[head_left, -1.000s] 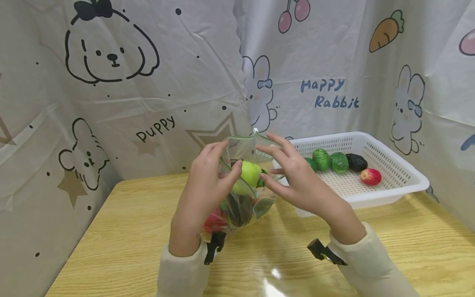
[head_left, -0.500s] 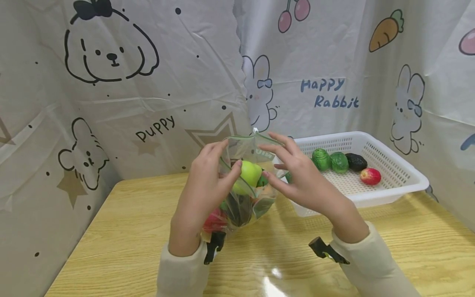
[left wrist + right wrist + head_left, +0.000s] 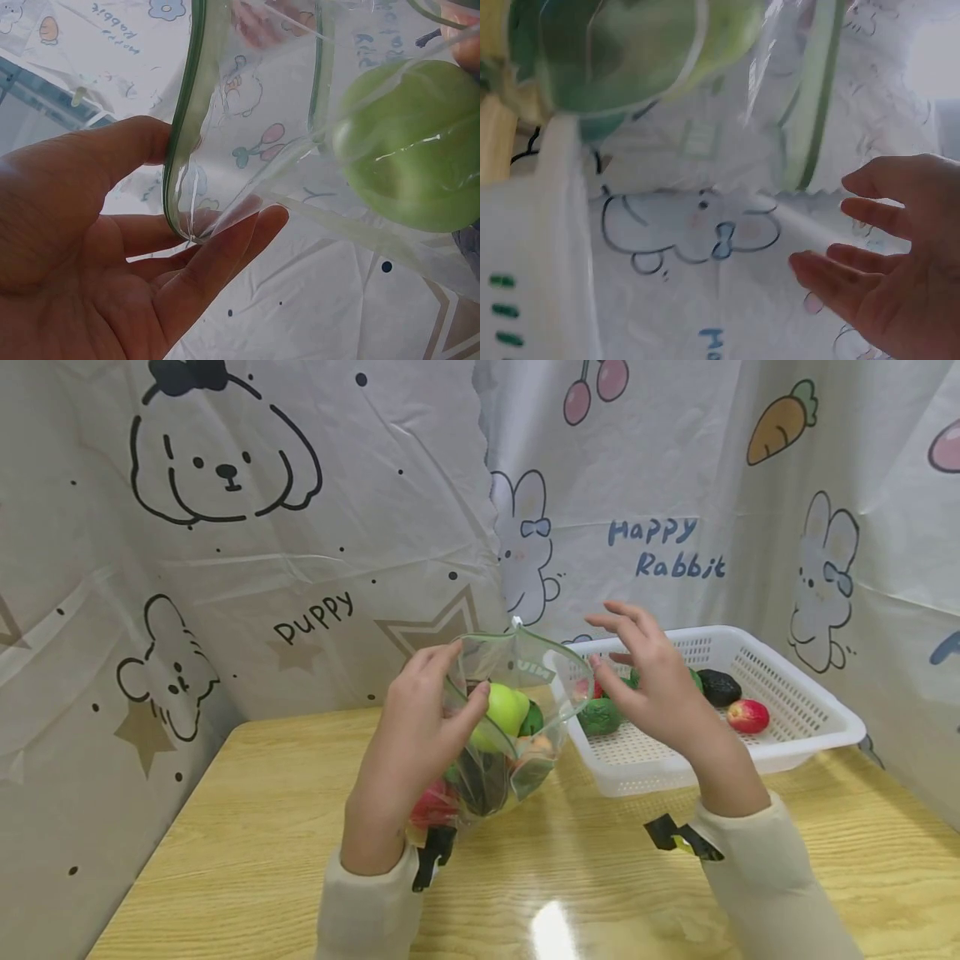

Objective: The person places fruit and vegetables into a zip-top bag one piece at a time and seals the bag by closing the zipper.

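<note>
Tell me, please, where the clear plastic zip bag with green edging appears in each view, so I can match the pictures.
Head: the clear plastic zip bag with green edging is just below centre.
Left wrist: the bag spans from left of centre to the right edge.
Right wrist: the bag crosses the top, from the left to right of centre.
Shared landmark: the white cartoon-printed cloth behind.

Can't see all of the green fruit (image 3: pixel 412 150), cut off by the left wrist view's edge. Can't see part of the basket (image 3: pixel 630 777), behind the right hand (image 3: pixel 658 689).
</note>
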A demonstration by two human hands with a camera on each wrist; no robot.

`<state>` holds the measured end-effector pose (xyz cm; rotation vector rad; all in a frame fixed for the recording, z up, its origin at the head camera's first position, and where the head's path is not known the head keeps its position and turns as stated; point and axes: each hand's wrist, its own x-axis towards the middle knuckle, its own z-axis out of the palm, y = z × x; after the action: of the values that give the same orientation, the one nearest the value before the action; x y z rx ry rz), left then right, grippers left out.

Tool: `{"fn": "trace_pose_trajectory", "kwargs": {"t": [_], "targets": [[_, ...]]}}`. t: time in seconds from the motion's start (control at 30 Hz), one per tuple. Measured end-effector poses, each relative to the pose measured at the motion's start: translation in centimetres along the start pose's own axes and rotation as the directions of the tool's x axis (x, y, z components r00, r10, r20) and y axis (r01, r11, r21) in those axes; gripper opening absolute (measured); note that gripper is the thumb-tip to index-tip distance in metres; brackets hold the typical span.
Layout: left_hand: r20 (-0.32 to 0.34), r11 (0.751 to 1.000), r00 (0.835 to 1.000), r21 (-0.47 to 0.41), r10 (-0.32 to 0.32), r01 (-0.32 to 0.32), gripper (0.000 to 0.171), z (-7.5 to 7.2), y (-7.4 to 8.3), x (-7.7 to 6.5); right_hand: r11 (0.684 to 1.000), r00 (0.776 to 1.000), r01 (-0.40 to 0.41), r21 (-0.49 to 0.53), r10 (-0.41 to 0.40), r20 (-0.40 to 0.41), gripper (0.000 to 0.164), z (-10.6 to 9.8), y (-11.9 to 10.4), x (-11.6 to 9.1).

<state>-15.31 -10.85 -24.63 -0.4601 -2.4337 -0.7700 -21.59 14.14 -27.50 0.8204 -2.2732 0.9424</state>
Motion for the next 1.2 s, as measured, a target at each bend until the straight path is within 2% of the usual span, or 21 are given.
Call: {"fn": "trace_pose_trajectory", "kwargs": {"t": [0.1, 0.17, 0.27, 0.37, 0.57, 0.67, 0.77, 0.97, 1.1, 1.2], "targets": [[0.001, 1.000, 1.000, -0.003, 0.002, -0.002, 0.049, 0.0, 0.0, 0.0, 0.997, 0.995, -0.064, -0.044, 0.068, 0.075, 0.044, 0.2, 1.8, 0.0], [0.001, 1.000, 1.000, -0.004, 0.001, -0.001, 0.049, 0.0, 0.0, 0.0, 0.990, 0.981, -0.115, -0.086, 0.127, 0.149, 0.047, 0.7, 3.1, 0.0], [0.001, 1.000, 1.000, -0.002, -0.001, 0.001, 0.049, 0.1, 0.0, 0.0, 0.975, 0.943, -0.161, -0.155, 0.199, 0.269, 0.050, 1.6, 4.8, -0.3], [0.002, 1.000, 1.000, 0.001, -0.004, 0.004, 0.050, 0.1, -0.1, 0.0, 0.966, 0.902, -0.170, -0.193, 0.231, 0.365, 0.052, 2.5, 6.1, -0.6], [-0.003, 1.000, 1.000, -0.001, 0.002, -0.002, 0.049, 0.0, -0.2, 0.0, 0.957, 0.824, -0.170, -0.233, 0.268, 0.499, 0.055, 4.0, 7.8, -1.4], [-0.001, 1.000, 1.000, -0.004, 0.001, -0.002, 0.049, 0.0, -0.1, 0.0, 0.952, 0.795, -0.173, -0.252, 0.287, 0.535, 0.056, 4.3, 8.1, -1.8], [0.005, 1.000, 1.000, -0.004, -0.003, 0.003, 0.050, 0.0, -0.1, 0.0, 0.951, 0.781, -0.166, -0.262, 0.289, 0.554, 0.056, 4.6, 8.3, -2.1], [0.017, 1.000, 1.000, -0.001, -0.014, 0.014, 0.051, 0.0, 0.0, 0.0, 0.948, 0.770, -0.161, -0.276, 0.295, 0.565, 0.055, 4.7, 8.2, -2.4], [0.022, 1.000, 1.000, 0.001, -0.018, 0.018, 0.052, -0.1, 0.0, -0.1, 0.940, 0.750, -0.177, -0.290, 0.320, 0.578, 0.050, 4.8, 8.1, -2.4], [0.024, 1.000, 0.999, 0.002, -0.022, 0.022, 0.052, -0.1, 0.0, -0.1, 0.950, 0.746, -0.135, -0.281, 0.284, 0.602, 0.043, 4.9, 8.1, -2.3]]}}
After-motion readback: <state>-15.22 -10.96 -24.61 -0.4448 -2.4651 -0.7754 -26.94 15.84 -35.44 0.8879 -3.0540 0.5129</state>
